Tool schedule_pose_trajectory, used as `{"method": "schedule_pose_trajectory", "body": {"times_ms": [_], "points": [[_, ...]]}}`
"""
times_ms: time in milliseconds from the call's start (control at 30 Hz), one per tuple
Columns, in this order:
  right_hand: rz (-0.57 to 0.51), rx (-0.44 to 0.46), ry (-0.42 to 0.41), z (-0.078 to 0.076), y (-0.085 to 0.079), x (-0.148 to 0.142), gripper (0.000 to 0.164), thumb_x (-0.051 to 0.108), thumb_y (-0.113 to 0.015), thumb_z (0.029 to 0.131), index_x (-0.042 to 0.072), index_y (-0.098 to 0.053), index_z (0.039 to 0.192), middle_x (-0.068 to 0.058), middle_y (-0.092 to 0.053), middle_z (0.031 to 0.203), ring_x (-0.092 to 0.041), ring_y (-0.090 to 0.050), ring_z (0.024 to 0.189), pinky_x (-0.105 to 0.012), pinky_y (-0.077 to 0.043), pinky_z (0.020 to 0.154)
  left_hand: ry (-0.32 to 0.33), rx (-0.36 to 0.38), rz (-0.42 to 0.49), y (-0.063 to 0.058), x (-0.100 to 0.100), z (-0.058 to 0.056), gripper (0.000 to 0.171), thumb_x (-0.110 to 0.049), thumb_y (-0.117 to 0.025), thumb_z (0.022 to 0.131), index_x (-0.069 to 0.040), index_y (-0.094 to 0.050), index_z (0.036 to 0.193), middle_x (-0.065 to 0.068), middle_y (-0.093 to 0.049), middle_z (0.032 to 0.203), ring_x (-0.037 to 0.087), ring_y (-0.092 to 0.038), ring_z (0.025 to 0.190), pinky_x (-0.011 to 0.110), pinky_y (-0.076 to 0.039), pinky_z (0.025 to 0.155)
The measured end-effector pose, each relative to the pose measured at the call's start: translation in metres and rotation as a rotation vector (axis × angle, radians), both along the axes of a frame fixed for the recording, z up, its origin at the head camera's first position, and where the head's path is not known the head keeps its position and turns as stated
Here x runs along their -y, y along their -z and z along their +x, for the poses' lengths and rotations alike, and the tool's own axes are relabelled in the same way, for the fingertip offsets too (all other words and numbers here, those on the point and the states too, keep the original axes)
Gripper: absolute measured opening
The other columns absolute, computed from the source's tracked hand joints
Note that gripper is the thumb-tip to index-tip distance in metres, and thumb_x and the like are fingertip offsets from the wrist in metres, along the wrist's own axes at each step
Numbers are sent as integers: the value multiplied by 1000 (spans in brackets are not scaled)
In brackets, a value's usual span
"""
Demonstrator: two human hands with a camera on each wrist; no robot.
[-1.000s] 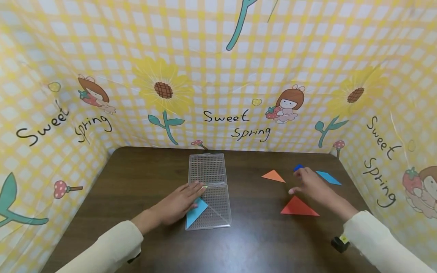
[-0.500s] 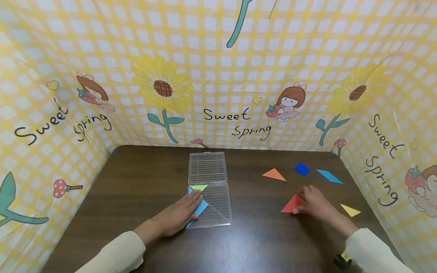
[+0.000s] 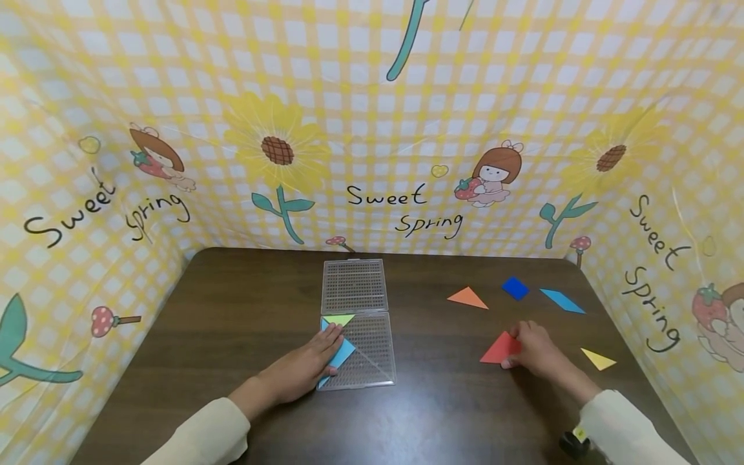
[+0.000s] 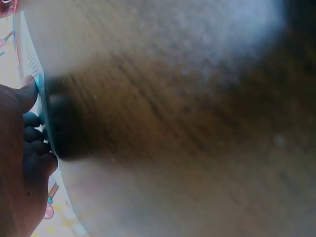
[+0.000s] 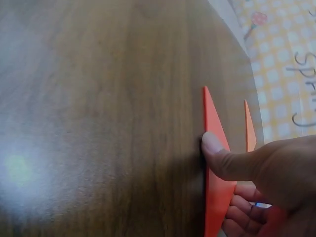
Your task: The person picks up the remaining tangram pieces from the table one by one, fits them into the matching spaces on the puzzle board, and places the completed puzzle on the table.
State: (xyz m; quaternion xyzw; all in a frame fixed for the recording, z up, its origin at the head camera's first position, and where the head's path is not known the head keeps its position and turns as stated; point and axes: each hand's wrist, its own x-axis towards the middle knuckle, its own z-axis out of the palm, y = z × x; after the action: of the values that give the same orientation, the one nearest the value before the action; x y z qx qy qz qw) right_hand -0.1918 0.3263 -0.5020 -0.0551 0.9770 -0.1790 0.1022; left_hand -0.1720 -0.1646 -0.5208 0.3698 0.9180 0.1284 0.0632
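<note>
On the left, a clear plastic case (image 3: 372, 361) lies unfolded, its lower half holding a light-blue triangle (image 3: 345, 350) and a light-green triangle (image 3: 340, 319). My left hand (image 3: 299, 365) rests flat over the blue triangle, fingers extended, covering much of it. In the left wrist view, the thumb and fingers of the left hand (image 4: 29, 128) lie along the case's edge. To the right, my right hand (image 3: 537, 350) pinches a red triangle (image 3: 498, 349). The right wrist view has the thumb on the near edge of the red triangle (image 5: 213, 197) and the fingers curled at its far side.
Beyond the right hand lie an orange triangle (image 3: 468, 298), a dark-blue square (image 3: 515, 289) and a light-blue parallelogram (image 3: 562, 300). A yellow triangle (image 3: 599, 359) is right of that wrist. Checked cloth (image 3: 372, 148) walls in the brown table (image 3: 430, 413) at the back and sides.
From beside the dark-blue square, my right hand has come back toward me and taken hold of the red triangle. My left hand has shifted slightly nearer, uncovering the green triangle.
</note>
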Motion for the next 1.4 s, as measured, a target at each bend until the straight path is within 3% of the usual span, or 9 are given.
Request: {"method": "schedule_pose_trajectory", "body": {"times_ms": [200,400,633,767,933,1167,1400], "points": [[-146,35,4,-6,3,-8,64,29,-87,68,-3,-46,106,-15,-55,98,-26,-49,89,-38,-46,76,-5,-14,30,2,0,0,63,-35,-48,101,2,-29,148,18,-19,159,31,-15,148,47,-27,115],[-290,27,-11,-10,4,-16,39,15,-76,82,2,-46,104,-13,-59,98,-25,-56,90,-37,-50,79,-10,-21,36,-1,-1,1,62,-35,-49,100,2,-31,148,18,-20,158,32,-18,147,47,-30,114],[-297,66,-9,-17,0,-25,20,14,-70,87,5,-60,103,-7,-62,96,-22,-55,91,-38,-50,81,-11,-9,17,-2,-2,2,62,-35,-48,101,3,-30,147,19,-19,158,32,-17,147,47,-30,114],[-268,80,10,-21,-2,-28,19,17,-70,87,6,-65,102,-7,-65,97,-23,-56,91,-37,-51,81,-10,-18,1,-1,-3,1,62,-34,-48,101,3,-30,147,19,-20,158,32,-17,147,47,-30,114],[-307,87,42,-24,-5,-26,22,18,-71,87,3,-65,101,-6,-64,92,-20,-56,86,-30,-48,73,-12,-24,-11,-1,-2,0,62,-35,-47,101,2,-30,148,18,-20,158,30,-17,148,45,-29,115],[-458,147,96,-23,-14,-14,35,22,-74,85,-4,-61,104,-8,-65,87,-18,-62,75,-33,-59,67,-13,-30,-10,-1,-2,1,62,-34,-47,101,2,-30,148,18,-20,158,31,-17,148,46,-29,115],[-546,169,172,-26,-27,2,37,17,-75,83,-7,-61,107,-10,-67,88,-18,-67,73,-36,-60,68,-6,-35,-4,-1,-3,1,61,-34,-47,101,3,-30,147,19,-21,158,31,-18,147,46,-29,115]]}}
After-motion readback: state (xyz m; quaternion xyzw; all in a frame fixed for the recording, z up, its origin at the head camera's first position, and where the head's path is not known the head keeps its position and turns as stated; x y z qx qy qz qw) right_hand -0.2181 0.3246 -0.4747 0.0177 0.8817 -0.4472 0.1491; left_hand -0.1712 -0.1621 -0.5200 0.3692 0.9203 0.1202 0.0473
